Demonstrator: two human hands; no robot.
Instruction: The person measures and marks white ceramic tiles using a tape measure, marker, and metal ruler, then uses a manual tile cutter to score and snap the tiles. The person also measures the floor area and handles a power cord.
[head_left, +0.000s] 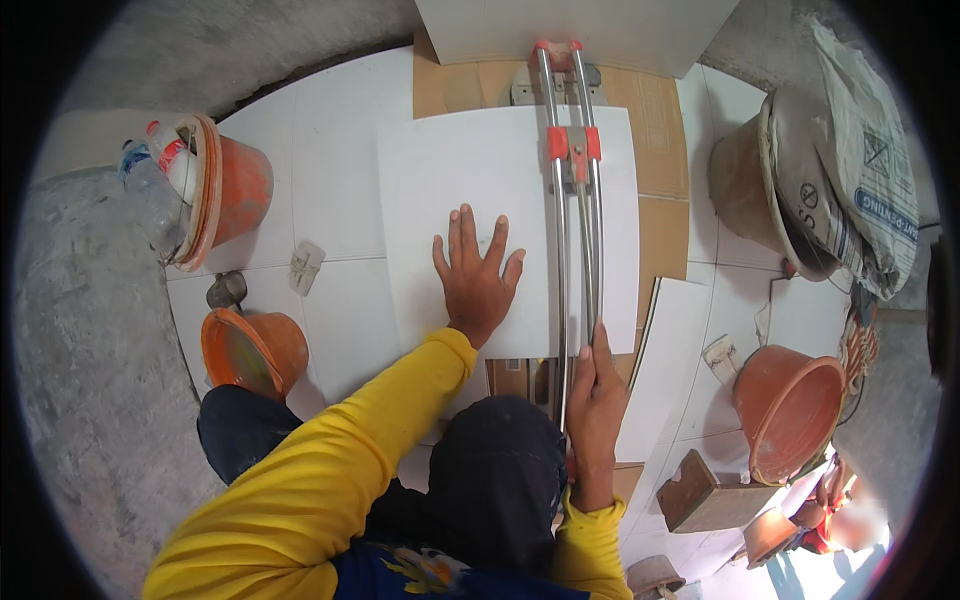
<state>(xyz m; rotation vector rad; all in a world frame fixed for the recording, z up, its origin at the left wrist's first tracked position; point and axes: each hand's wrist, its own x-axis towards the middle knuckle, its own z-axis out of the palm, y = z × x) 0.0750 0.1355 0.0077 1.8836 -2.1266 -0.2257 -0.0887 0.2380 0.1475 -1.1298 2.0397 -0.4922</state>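
Note:
A large white tile (440,170) lies flat under the twin steel rails of a manual tile cutter (562,250). My left hand (478,275) rests on the tile left of the rails, palm down with fingers spread. At the rails' near end, my right hand (597,400) is wrapped round the cutter's long handle, its forefinger stretched along it. The handle runs forward to the red sliding carriage (574,145), which sits toward the far end of the rails, over the tile. My right palm and most of its grip are hidden from above.
Brown cardboard (660,235) lies beneath the cutter. To the left stand an orange bucket (245,190) with plastic bottles and a smaller orange bucket (285,345). On the right are a large bucket (740,180) with sacks, a reddish bucket (790,400) and a white tile strip (655,360).

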